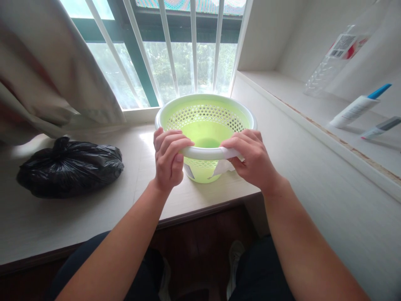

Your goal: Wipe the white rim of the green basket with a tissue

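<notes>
A green basket (203, 133) with a pale rim and rows of round holes stands upright on the windowsill ledge (138, 167). My left hand (169, 158) grips its rim at the near left, fingers over the top and thumb below. At the near right of the same rim, my right hand (250, 156) is closed round it in a similar way. A whitish label or paper (222, 167) shows on the outside of the basket, partly hidden by my right hand. No objects can be made out inside the basket.
A knotted black plastic bag (73, 167) lies on the ledge at left, below a curtain (46, 71). Behind is a barred window (188, 62). The right shelf (282, 83) holds a clear bottle (335, 62), a white tube (357, 110) and a smaller tube (382, 128).
</notes>
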Demonstrator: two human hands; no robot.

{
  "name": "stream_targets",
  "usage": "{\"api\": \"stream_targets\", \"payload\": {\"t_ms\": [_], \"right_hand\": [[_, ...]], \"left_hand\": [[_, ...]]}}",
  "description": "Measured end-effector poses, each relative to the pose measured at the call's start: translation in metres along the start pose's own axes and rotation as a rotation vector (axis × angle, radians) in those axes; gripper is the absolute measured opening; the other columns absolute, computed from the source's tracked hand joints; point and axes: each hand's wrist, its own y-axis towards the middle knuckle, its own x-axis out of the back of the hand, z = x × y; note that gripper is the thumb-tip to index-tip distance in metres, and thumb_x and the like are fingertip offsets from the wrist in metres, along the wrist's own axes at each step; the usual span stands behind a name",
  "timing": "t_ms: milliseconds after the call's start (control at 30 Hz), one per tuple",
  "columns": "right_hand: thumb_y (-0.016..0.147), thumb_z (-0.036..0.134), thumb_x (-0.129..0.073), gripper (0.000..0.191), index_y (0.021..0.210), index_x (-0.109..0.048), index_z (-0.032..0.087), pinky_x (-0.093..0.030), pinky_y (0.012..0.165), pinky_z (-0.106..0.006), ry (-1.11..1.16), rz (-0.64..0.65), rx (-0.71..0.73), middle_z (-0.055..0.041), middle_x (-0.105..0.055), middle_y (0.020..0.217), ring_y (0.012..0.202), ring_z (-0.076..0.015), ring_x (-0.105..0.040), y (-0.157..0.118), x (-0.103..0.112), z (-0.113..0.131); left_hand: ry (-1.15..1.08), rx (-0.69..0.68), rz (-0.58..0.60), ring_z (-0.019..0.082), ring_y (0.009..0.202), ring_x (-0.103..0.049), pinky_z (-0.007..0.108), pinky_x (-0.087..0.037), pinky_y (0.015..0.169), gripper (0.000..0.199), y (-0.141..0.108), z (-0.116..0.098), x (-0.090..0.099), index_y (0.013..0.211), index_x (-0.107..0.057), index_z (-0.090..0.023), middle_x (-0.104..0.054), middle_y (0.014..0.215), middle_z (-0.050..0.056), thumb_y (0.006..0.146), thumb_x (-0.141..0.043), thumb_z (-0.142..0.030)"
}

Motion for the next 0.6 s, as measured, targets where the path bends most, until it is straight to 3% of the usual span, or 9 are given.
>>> {"api": "stream_targets", "payload": {"t_ms": [600], "right_hand": [[0.091, 0.01, -0.068, 0.024, 0.107, -0.06, 0.027, -0.042, 0.094, -0.035, 0.024, -0.006, 0.007, 0.0022, -0.069, 0.096, 0.091, -0.0165, -0.059, -0.0017, 0.0007, -0.006]], "left_hand": [[0.0, -0.012, 0.019, 0.019, 0.124, -0.062, 0.05, -0.032, 0.129, 0.037, -0.0007, 0.0023, 0.0013, 0.114, -0.066, -0.029, -0.072, 0.111, 0.001, 0.105, -0.031, -0.034]]}}
